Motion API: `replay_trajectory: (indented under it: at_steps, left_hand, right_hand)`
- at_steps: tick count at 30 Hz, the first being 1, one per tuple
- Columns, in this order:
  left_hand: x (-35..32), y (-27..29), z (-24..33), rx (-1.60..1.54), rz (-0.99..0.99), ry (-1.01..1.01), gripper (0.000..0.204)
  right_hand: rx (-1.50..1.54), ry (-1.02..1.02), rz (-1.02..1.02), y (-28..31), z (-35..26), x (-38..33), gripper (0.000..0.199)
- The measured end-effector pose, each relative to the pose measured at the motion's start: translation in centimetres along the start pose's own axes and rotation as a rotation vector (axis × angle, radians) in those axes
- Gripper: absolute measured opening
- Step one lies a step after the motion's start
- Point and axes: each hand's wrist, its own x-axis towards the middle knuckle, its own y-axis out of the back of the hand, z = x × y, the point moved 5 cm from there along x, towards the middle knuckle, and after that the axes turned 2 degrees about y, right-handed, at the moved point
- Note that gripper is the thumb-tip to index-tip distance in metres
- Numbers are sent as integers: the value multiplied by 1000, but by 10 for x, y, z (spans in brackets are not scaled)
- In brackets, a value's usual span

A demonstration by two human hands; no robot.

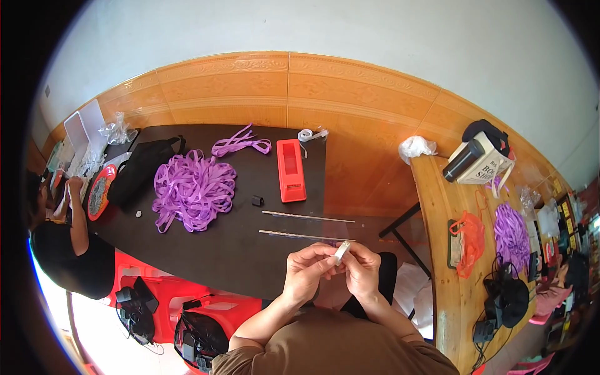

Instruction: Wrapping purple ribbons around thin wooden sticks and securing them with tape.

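On the near table [250, 262], the ribbon heap [195, 190] lies to the right of the bag [147, 167]. Behind this heap is a ribbon bundle [227, 149]; right of the bundle is the tape dispenser [289, 164], with two rods [309, 216] before it. On the right-hand table [440, 250] lies another ribbon heap [511, 232].

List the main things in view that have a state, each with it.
Left hand: pinching white piece
Right hand: pinching the same piece
Two thin sticks: roughly parallel, right ends past the dark table's edge
Large purple ribbon heap: loose, tangled
Smaller purple ribbon bundle: apart from the heap
Red holder: untouched
Orange bag: crumpled
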Motion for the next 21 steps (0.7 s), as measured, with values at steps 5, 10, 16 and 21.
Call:
replay_trajectory:
  at_steps: [5, 10, 16, 21]
  left_hand:
    - [2, -6, 2, 70, 25, 12, 24]
    - [1, -5, -1, 122, 28, 39, 29]
    - [3, -1, -4, 91, 59, 41, 28]
    - [3, -1, -4, 71, 67, 36, 27]
  right_hand:
    - [167, -213, -33, 0, 2, 4, 15]
    - [336, -422, 84, 7, 13, 0, 16]
    - [341, -395, 57, 3, 12, 0, 15]
    - [332, -381, 75, 1, 10, -1, 13]
